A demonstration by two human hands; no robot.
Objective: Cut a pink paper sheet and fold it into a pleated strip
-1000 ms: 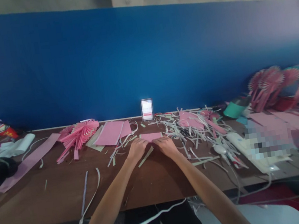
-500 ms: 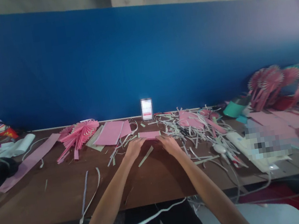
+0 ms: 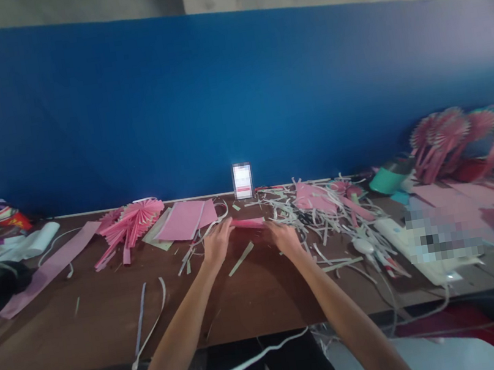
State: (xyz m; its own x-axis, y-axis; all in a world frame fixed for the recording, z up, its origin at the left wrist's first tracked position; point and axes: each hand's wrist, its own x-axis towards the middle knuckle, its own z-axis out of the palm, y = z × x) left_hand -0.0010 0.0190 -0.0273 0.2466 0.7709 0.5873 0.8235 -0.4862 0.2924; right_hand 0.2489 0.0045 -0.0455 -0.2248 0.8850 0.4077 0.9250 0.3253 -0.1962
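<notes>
A narrow pink piece of paper (image 3: 249, 223) spans the gap between my hands at the middle of the brown table. Its left end is gripped by my left hand (image 3: 218, 238), its right end by my right hand (image 3: 283, 234); the fingertips are partly hidden. The paper looks thin and folded or tilted edge-on. Just below it a loose pale-green paper strip (image 3: 241, 258) lies on the table. A lit phone (image 3: 242, 180) stands upright behind the paper, against the blue partition.
Pink pleated paper fans (image 3: 134, 223) and flat pink sheets (image 3: 182, 220) lie left of my hands. Right are tangled paper scraps (image 3: 320, 211), a white power strip (image 3: 412, 253) and upright pink fans (image 3: 449, 139). A white cable (image 3: 237, 369) crosses my lap.
The pink paper showed a broader face with pale ends; now it appears narrower and edge-on. Both hands have shifted slightly, the right one a little to the right.
</notes>
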